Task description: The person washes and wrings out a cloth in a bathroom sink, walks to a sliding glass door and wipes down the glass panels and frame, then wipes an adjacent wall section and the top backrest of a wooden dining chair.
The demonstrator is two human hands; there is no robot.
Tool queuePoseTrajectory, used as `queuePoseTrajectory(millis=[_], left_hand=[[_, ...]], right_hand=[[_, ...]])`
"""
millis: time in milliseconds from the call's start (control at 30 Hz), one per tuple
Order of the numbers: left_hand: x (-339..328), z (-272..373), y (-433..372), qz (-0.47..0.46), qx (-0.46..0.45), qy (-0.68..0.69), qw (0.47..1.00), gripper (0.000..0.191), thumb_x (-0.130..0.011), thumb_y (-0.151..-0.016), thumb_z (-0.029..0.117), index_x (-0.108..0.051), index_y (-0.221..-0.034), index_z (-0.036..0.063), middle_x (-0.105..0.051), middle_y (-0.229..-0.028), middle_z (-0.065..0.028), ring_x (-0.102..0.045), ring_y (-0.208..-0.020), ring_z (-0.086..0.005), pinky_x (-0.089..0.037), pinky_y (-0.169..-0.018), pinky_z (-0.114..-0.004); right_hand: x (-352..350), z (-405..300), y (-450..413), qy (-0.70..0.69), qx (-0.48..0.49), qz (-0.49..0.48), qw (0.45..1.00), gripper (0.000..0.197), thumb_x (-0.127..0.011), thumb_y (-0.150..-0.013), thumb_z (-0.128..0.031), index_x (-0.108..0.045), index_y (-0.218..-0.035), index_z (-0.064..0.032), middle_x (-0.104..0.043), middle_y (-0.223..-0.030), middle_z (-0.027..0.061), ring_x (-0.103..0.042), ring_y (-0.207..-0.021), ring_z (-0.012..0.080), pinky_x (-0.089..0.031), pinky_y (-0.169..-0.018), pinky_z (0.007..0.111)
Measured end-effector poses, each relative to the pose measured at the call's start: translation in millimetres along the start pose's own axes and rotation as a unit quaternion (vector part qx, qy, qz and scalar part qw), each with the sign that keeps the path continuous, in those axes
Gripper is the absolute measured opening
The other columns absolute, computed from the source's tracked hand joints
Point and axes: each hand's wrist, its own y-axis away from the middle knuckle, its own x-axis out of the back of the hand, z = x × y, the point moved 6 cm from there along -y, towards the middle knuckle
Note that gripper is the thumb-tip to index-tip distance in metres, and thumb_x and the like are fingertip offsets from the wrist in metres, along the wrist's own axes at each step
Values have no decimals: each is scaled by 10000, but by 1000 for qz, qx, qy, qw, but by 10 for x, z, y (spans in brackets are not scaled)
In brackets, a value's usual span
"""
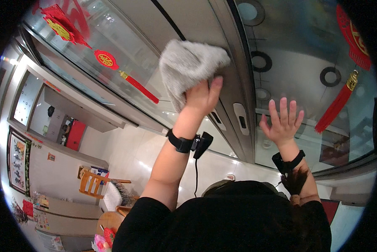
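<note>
My left hand [204, 96] is on a fluffy light-grey cloth [193, 64], which lies against the brown-grey door frame [227, 85]. Most of its fingers are hidden under the cloth; the thumb shows along the edge. Two recessed door pulls [241, 119] sit just below that hand, side by side on adjoining frame stiles. To the right, my right hand [281, 124] holds nothing and is spread, palm toward the dark glass door panel [289, 63] and seemingly resting on it. Both wrists wear black straps with small devices, and a cable [196, 176] hangs from the left one.
Red tasselled ornaments hang on the left glass [106, 59] and on the right glass [353, 44]. Behind on the left are a wooden chair [92, 186], a round wooden table [108, 220] with bright flowers, and a framed picture [18, 160]. Pale glossy tiles [135, 148] cover the floor.
</note>
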Motion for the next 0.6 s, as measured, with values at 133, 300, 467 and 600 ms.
queuePoseTrajectory(millis=[133, 300, 467, 600], left_hand=[[-45, 52, 356, 33, -54, 36, 997, 398, -579, -766, 102, -490, -1142, 4, -518, -1148, -177, -448, -1104, -375, -233, -1007, -432], [186, 67, 501, 197, 98, 352, 910, 392, -610, -754, 42, -462, -1115, 3, -543, -1073, -108, -514, -1039, -217, -418, -883, -345], [232, 344, 547, -42, 249, 699, 669, 605, -616, -776, 74, -298, -1289, 27, -428, -1250, -127, -463, -1131, -221, -384, -948, -357], [307, 283, 347, -153, 210, 669, 696, 383, -548, -818, 46, -440, -1180, -17, -544, -1106, -77, -523, -1007, -148, -408, -859, -279]], right_hand=[[71, 12, -27, 3, -6, -4, 1000, 502, -537, -736, -309, -501, -1223, -196, -346, -1372, 66, -267, -1291, 277, -68, -1062, 467], [279, -269, -235, -226, -48, -77, 970, 625, -601, -695, -324, -432, -1273, -157, -327, -1372, 106, -239, -1297, 313, -115, -1046, 512], [415, -854, -352, -411, 12, -46, 911, 595, -696, -634, -254, -481, -1184, -183, -277, -1381, 108, -261, -1266, 379, -250, -1002, 519], [397, -770, -453, -442, -87, 41, 892, 412, -716, -615, -142, -586, -1003, -92, -398, -1230, 146, -429, -1101, 355, -377, -915, 415]])
